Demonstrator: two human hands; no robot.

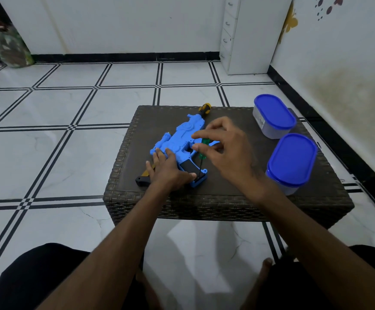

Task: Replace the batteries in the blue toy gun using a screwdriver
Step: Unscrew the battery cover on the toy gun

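- The blue toy gun (179, 139) is lying flat on the dark woven table (227, 198), its barrel end pointing away from the person and its grip pointing toward the table's near edge.
- The left hand (166, 168) is lying flat on the gun's near end with straight fingers, pressing it down; the thumb is reaching to the blue base of the grip.
- The right hand (224, 148) is pinching the green handle of a screwdriver (201, 154) between thumb and fingertips, the other fingers curling loosely above it.
- The screwdriver is standing nearly upright, its dark shaft running down to the base of the black grip; the tip itself is too small to make out.
- A second screwdriver with a yellow and black handle (205, 107) is lying at the far side of the table, touching the gun's far end.
- A black and tan piece (143, 179) is sticking out from under the left hand.
- Two clear containers with blue lids are sitting on the table's right side, one farther (274, 115) and one nearer (291, 159).
- The farther container is carrying a small pale label, too blurred to read; no other writing is showing.
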